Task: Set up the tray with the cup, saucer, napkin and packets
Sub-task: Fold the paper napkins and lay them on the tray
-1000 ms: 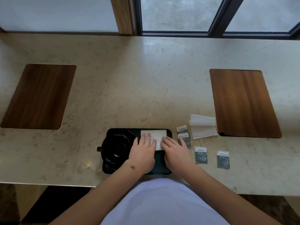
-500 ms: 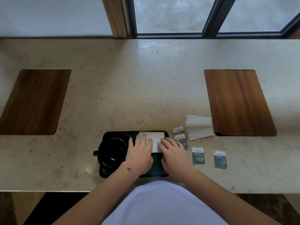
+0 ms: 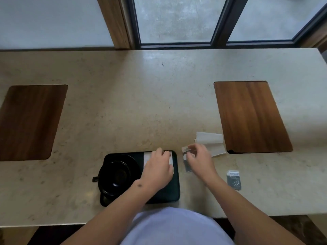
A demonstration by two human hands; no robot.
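Under the left hand (image 3: 158,167) sits a black tray (image 3: 174,193) at the near edge of a stone counter (image 3: 141,103). L. hand lies palm down on a white napkin (image 3: 147,157) in the tray's far right part; fingers bent at the knuckles with tips at the napkin's far edge, pressing it flat rather than gripping, as far as can be seen. Just left of that hand, also on the tray: a black cup (image 3: 115,175) with handle pointing left, standing on a black saucer (image 3: 122,158); wrist overlaps the cup's right rim. R. hand (image 3: 198,160) is off the tray, just right of it, fingers curled down over two packets (image 3: 187,166) lying on the counter; one pale packet end shows at the fingertips (image 3: 192,148). Cannot tell whether the fingers pinch it or only touch it: blurred, part hidden. Another packet (image 3: 234,179) lies flat right of the r. forearm, apart from the hand, dark face with pale top strip. Beyond the r. hand, a second white napkin (image 3: 209,140), loosely folded, partly covered by the fingers at its near left corner. Further right of that, a brown wooden board (image 3: 247,117), the napkin at its near left corner. A matching board (image 3: 30,121) lies well left of the l. hand. Window frame (image 3: 219,22) runs behind the counter.
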